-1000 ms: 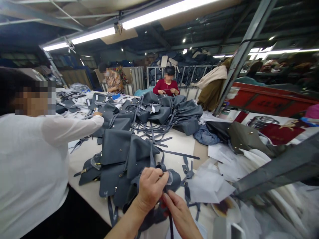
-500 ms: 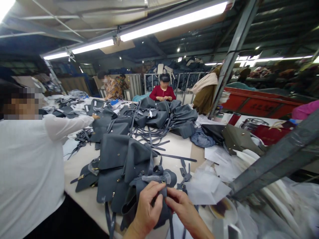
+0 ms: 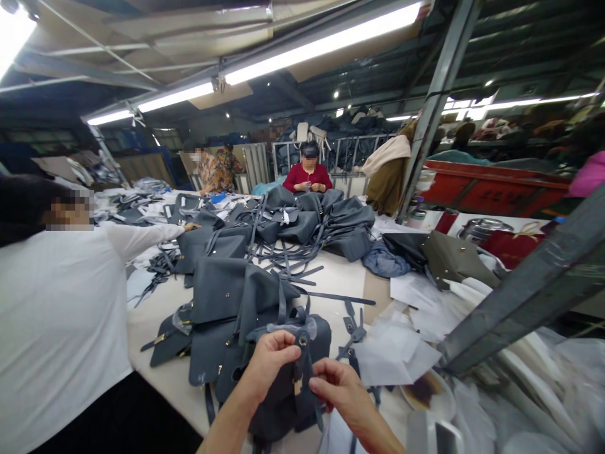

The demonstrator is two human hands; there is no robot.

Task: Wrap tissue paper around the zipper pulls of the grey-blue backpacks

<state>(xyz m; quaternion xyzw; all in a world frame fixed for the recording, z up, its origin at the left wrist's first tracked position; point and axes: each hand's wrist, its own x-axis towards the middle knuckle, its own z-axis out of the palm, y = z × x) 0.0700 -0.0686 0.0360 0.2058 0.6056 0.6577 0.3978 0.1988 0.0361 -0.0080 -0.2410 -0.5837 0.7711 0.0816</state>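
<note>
Right hand farther from left hand — gold fitting newly visible.

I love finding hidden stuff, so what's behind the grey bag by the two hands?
Behind the grey bag, more grey bags and some straps lie on the pale table. Whatever sits right against its back is covered.

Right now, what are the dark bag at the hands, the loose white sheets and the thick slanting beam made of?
Dark bag: maybe leather or imitation leather; smooth, with a soft sheen. White sheets: probably paper, matt; thin with crisp edges. Slanting beam: likely metal, perhaps painted; straight-edged, dull grey highlights.
</note>
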